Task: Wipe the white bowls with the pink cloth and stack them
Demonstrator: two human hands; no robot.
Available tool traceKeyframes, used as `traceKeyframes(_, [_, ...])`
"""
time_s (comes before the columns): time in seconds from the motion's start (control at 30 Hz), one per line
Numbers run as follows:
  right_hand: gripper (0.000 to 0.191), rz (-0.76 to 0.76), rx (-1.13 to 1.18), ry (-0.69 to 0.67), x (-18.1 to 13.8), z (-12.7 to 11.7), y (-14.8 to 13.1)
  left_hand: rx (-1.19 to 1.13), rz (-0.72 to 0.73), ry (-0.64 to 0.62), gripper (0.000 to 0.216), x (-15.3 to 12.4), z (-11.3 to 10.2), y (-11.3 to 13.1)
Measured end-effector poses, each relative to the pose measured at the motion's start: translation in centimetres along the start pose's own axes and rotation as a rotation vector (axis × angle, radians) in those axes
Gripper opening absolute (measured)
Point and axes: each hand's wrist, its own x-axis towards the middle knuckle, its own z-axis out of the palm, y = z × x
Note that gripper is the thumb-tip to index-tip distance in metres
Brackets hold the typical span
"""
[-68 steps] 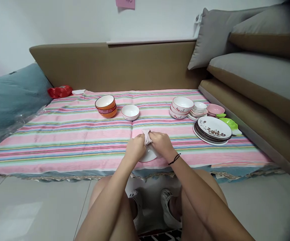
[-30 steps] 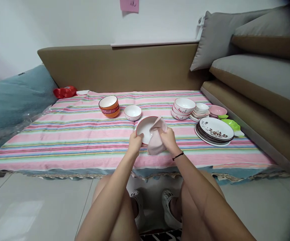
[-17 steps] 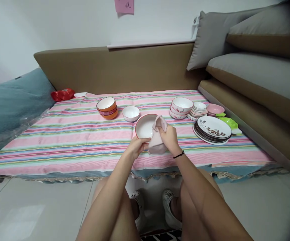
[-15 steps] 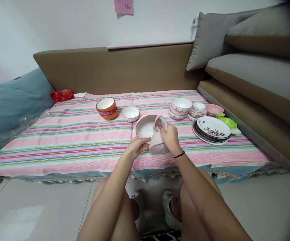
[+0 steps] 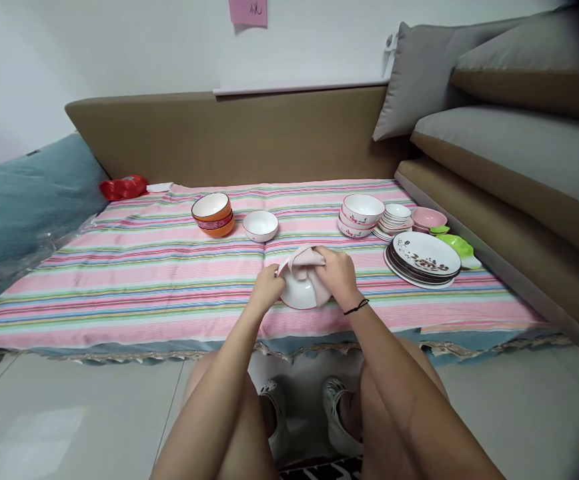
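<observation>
I hold a white bowl with a red rim above the near edge of the striped pink cloth. The bowl's underside faces me. My left hand grips its left edge, fingers closed. My right hand is closed on a pale pink rag, which is draped over the top of the bowl. A black band circles my right wrist.
Orange stacked bowls and a small white bowl stand at the back left. At the right are stacked flowered bowls, small dishes, a pink bowl, a green dish and stacked plates. Sofa cushions rise at the right.
The bowl showed its inside half a second ago; now it is tipped with its underside toward me and lower. The rag has moved from inside the bowl to over its top.
</observation>
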Motion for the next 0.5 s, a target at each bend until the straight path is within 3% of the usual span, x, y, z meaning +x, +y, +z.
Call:
traceKeyframes(0.13, [0.026, 0.188, 0.1, -0.02, 0.5, 0.6, 0.2, -0.452, -0.259, 0.005, 0.025, -0.2, 0.1, 0.4])
traceKeyframes(0.23, [0.023, 0.29, 0.25, -0.131, 0.3, 1.3, -0.5, -0.593, -0.285, 0.077, 0.035, 0.0, 0.2, 0.5])
traceKeyframes(0.37, [0.025, 0.326, 0.277, -0.21, 0.1, 2.0, -1.0, -0.561, -0.251, 0.097, 0.039, 0.3, -0.1, 0.1])
traceKeyframes(0.5, [0.021, 0.201, 0.077, -0.097, 0.4, 1.5, -0.1, -0.286, -0.203, -0.022, 0.032, -0.4, -0.8, 0.1])
